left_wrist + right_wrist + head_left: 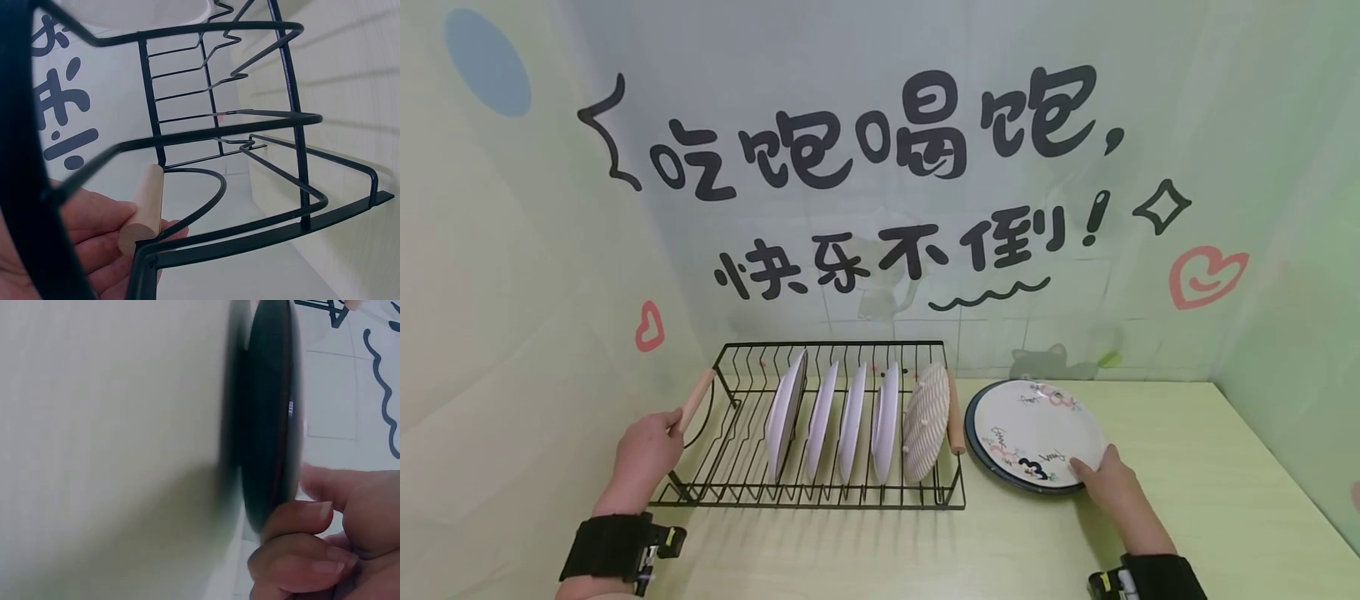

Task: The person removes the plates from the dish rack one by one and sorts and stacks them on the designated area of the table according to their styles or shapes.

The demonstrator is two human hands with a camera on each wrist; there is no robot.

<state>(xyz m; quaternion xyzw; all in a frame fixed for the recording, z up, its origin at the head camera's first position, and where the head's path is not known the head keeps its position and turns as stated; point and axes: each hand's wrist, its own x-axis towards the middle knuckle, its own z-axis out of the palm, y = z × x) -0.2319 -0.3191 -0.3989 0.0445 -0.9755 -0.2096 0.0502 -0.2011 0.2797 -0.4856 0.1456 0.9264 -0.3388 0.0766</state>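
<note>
My left hand grips the round wooden handle at the left end of a black wire dish rack. Its thumb and fingers wrap the handle from both sides. Right of the rack, my right hand pinches the near right rim of a white plate with pink flowers and dark lettering. The thumb lies on top of that rim; the other fingers curl at the edge below. Under the white plate sits a dark plate, showing along its left and near sides.
Several white plates stand upright in the rack's slots. A striped beige plate leans at the right end, next to the other wooden handle. A lettered wall rises behind the light table.
</note>
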